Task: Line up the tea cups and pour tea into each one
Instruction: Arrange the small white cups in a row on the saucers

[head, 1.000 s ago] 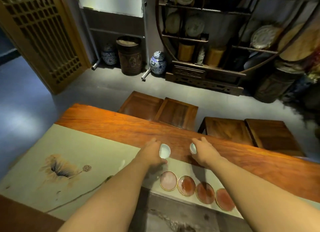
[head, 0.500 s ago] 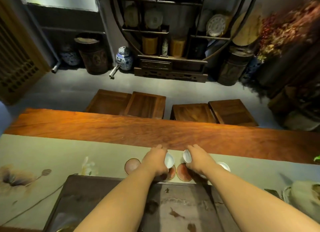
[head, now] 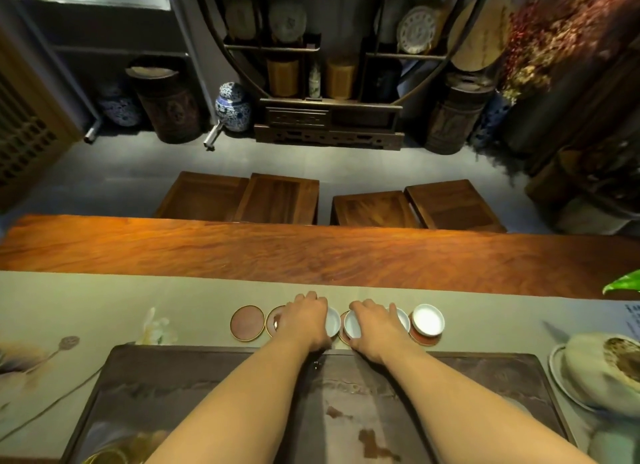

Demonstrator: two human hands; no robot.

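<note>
Row of coasters beyond the dark tea tray [head: 214, 370]:
- Bare red coaster [head: 247, 323], far left.
- Left hand [head: 304, 319] gripping white cup [head: 332, 321].
- Right hand [head: 375, 325] gripping second cup [head: 351, 325].
- Third cup [head: 428, 319], rightmost, on its coaster, untouched.

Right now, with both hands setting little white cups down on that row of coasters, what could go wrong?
1. The left hand and right hand each lower a cup side by side; the two cups sit very close and could knock together.
2. The coasters are small and nearly touching, so a cup may land off-centre and tip.
3. The right wrist passes close to the cup already placed and might nudge it.
</note>
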